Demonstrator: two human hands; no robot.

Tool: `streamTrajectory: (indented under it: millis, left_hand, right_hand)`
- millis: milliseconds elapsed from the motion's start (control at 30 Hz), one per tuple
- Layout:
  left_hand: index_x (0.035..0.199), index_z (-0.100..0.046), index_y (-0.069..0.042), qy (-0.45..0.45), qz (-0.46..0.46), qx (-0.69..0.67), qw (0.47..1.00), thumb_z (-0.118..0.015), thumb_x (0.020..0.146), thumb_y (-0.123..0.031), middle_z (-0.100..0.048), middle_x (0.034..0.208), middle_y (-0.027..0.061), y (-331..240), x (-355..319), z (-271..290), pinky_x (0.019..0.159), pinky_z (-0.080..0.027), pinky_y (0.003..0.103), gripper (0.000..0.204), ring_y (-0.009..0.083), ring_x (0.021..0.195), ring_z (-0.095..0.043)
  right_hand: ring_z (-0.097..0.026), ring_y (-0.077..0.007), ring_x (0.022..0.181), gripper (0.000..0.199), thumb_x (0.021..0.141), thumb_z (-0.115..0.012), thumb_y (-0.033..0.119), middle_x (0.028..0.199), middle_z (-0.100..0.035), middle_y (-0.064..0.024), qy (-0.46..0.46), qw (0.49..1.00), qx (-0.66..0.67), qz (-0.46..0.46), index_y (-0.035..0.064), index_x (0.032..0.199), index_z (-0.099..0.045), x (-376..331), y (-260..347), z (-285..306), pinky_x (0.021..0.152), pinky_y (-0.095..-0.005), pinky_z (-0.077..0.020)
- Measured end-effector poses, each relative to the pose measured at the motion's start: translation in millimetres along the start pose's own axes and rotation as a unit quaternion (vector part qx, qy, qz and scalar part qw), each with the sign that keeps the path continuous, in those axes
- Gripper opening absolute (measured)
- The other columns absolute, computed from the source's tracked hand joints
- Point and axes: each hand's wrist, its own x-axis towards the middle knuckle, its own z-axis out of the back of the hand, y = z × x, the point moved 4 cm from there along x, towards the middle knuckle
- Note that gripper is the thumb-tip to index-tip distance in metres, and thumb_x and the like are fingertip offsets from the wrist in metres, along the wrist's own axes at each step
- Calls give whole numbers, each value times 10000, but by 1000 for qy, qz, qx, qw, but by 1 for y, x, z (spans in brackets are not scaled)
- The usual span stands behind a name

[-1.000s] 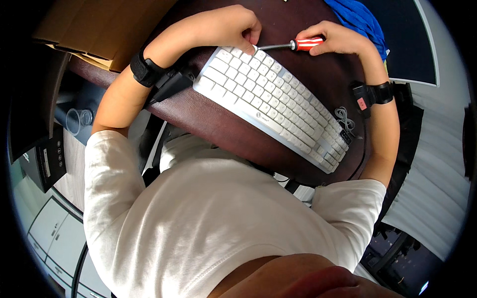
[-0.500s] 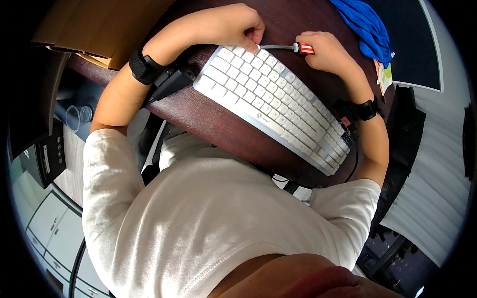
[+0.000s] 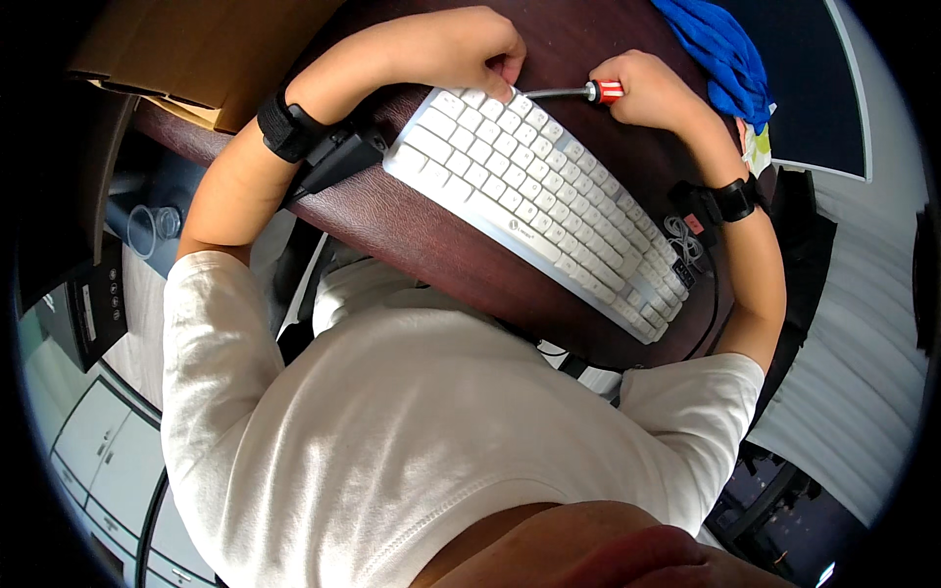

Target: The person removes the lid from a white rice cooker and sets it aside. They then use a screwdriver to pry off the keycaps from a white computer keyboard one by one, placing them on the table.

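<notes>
A white keyboard (image 3: 537, 201) lies at a slant on the dark reddish-brown tabletop, its far left end farthest from me. My left hand (image 3: 469, 51) is closed at that far edge, its thumb on the rim by the keys and its other fingers curled. In my closed right hand (image 3: 649, 90) is a screwdriver (image 3: 609, 91) with a red-and-white handle. Its metal shaft points left to the keyboard's far edge, close to my left thumb. Where the tip meets the keyboard cannot be made out.
Beyond my right hand lies a blue cloth (image 3: 720, 59). A coiled pale cable (image 3: 683, 240) sits off the keyboard's right end. At the left are a cardboard box (image 3: 196, 59) and a clear plastic cup (image 3: 144, 232). Dark straps with small devices circle both forearms.
My right hand has moved slightly right and away from me with the screwdriver, and its forearm swung right, uncovering the coiled cable. My left hand and the keyboard are nearly unmoved.
</notes>
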Motion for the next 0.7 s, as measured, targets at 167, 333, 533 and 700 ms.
streamTrajectory:
  millis: [167,333,533,700]
  left_hand:
    - [835,-630,24,31,21,10,999,-710,825,-144,-606,720,123,-5,1,1,636,-473,340,186,225,679,-601]
    - [831,-630,27,29,22,10,999,-704,830,-145,-611,725,128,-4,0,1,630,-473,341,187,225,678,-603]
    - [845,-628,20,27,19,16,999,-698,836,-151,-610,748,129,-6,1,0,638,-474,343,185,231,695,-604]
    - [871,-620,10,10,-6,58,998,-690,838,-155,-594,773,129,-2,-3,-1,674,-471,357,182,251,736,-593]
  right_hand:
    - [-636,-385,773,179,612,-624,47,734,-643,-192,29,999,16,-14,76,783,-671,2,-3,-6,694,-443,-510]
    - [-637,-387,763,170,614,-629,74,734,-646,-198,4,999,-40,-20,58,777,-675,2,6,5,693,-442,-513]
    - [-643,-380,742,180,626,-637,128,739,-649,-217,22,996,-45,-75,35,773,-683,-13,14,27,684,-423,-509]
    - [-639,-371,694,187,702,-631,129,752,-641,-225,-15,997,-20,-70,3,838,-655,-36,35,46,674,-420,-501]
